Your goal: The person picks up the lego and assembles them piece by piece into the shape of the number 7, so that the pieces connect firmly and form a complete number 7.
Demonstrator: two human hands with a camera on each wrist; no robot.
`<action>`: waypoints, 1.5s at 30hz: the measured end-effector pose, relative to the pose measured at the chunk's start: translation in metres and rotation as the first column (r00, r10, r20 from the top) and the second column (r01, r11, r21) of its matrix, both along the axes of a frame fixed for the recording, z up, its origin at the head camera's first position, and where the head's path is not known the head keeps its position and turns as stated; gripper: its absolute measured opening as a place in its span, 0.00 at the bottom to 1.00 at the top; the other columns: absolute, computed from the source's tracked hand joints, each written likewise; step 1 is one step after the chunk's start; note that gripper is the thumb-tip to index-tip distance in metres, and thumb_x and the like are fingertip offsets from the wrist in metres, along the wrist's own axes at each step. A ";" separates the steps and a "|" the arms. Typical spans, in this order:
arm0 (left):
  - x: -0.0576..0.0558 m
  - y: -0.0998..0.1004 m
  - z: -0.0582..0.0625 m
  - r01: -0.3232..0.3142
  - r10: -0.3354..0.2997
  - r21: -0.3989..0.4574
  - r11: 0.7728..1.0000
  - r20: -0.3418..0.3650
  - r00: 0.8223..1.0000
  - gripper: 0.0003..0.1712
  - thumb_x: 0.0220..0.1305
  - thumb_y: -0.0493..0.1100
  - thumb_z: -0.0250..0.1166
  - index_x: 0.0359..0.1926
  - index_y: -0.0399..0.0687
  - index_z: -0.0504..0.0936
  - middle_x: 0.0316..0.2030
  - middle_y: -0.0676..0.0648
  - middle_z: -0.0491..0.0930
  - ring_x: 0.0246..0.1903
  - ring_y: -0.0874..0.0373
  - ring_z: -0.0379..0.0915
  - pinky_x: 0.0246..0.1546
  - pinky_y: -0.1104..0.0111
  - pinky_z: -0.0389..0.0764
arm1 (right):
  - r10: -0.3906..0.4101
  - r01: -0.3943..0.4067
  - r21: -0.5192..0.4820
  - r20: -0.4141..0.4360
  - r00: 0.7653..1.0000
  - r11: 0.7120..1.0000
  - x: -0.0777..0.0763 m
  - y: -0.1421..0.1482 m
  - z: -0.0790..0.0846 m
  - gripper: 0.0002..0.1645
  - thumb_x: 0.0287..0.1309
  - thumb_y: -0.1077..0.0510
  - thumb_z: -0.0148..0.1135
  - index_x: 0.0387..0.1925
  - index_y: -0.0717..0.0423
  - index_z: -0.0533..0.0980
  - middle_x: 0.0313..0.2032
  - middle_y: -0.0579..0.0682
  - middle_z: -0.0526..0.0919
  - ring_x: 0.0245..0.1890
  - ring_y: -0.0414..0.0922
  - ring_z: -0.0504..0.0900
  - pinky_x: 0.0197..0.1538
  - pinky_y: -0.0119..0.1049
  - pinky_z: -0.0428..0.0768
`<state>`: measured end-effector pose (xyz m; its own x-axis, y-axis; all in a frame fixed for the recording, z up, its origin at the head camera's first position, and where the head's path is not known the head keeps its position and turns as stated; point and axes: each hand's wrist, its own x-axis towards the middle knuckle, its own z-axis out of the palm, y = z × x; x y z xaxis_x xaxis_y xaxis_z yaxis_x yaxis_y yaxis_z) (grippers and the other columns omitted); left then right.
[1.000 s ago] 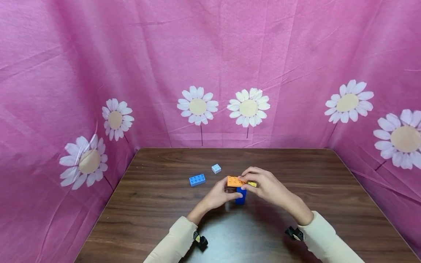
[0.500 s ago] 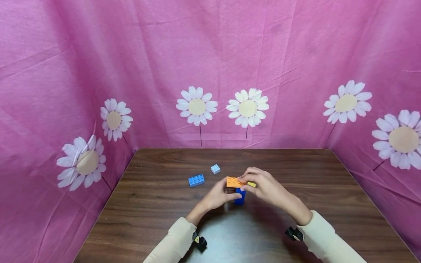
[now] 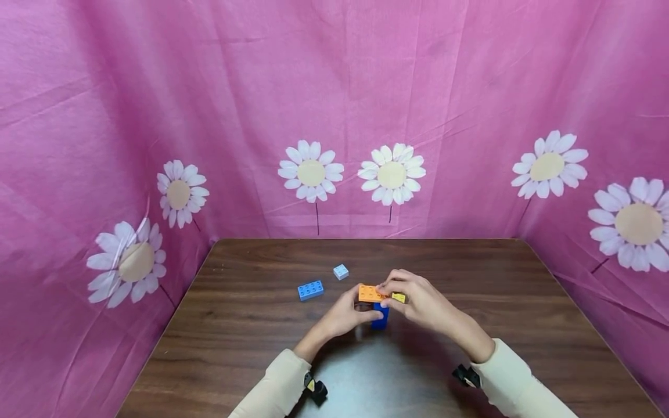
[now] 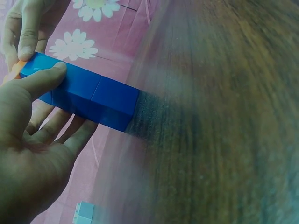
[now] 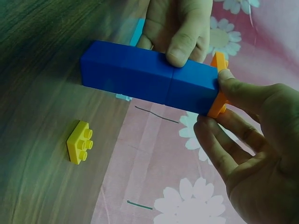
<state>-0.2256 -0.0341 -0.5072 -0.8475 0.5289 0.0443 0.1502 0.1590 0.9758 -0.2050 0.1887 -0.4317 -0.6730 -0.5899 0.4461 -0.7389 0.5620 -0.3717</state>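
Note:
A tower of dark blue bricks (image 3: 380, 318) stands upright on the table. My left hand (image 3: 342, 315) grips its upper part, thumb on the near face and fingers behind, as the left wrist view also shows on the blue tower (image 4: 88, 91). Across the top lies a thin orange brick (image 3: 369, 293), with studs up. My right hand (image 3: 425, 302) pinches the orange brick's right part, covering some of it. In the right wrist view the orange brick (image 5: 217, 103) sits right at the tower's end, my right thumb against it.
A small yellow brick (image 3: 399, 297) lies on the table just behind my right fingers. Further left are a mid-blue brick (image 3: 310, 289) and a small light blue brick (image 3: 341, 271). A pink curtain (image 3: 340, 87) with daisies surrounds the wooden table (image 3: 235, 348).
Both hands keep their hold on the tower and the orange brick, nearly still. The whole head view has shifted slightly.

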 end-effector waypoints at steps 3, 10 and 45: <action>0.000 0.000 -0.001 0.000 0.000 0.004 1.000 -0.010 1.000 0.25 0.68 0.40 0.75 0.61 0.44 0.76 0.54 0.46 0.84 0.47 0.63 0.82 0.49 0.73 0.86 | -0.005 0.005 0.001 -0.003 1.000 1.000 0.001 -0.001 0.000 0.13 0.56 0.61 0.81 0.44 0.51 0.90 0.40 0.41 0.85 0.38 0.39 0.83 0.39 0.30 0.83; 0.001 0.000 0.001 0.001 -0.001 -0.001 1.000 -0.011 1.000 0.25 0.68 0.40 0.75 0.61 0.46 0.76 0.54 0.47 0.84 0.47 0.64 0.82 0.49 0.73 0.85 | -0.006 0.006 0.006 -0.009 1.000 1.000 -0.001 -0.001 0.001 0.13 0.56 0.62 0.81 0.43 0.50 0.90 0.39 0.40 0.84 0.38 0.35 0.81 0.39 0.30 0.82; 0.003 0.000 0.005 0.015 -0.016 -0.031 0.999 -0.025 1.000 0.23 0.70 0.43 0.74 0.61 0.47 0.76 0.55 0.47 0.84 0.50 0.61 0.83 0.53 0.71 0.85 | -0.095 0.092 0.045 0.060 0.994 0.995 0.006 -0.002 0.002 0.12 0.59 0.57 0.80 0.45 0.47 0.87 0.44 0.40 0.85 0.39 0.36 0.82 0.40 0.33 0.84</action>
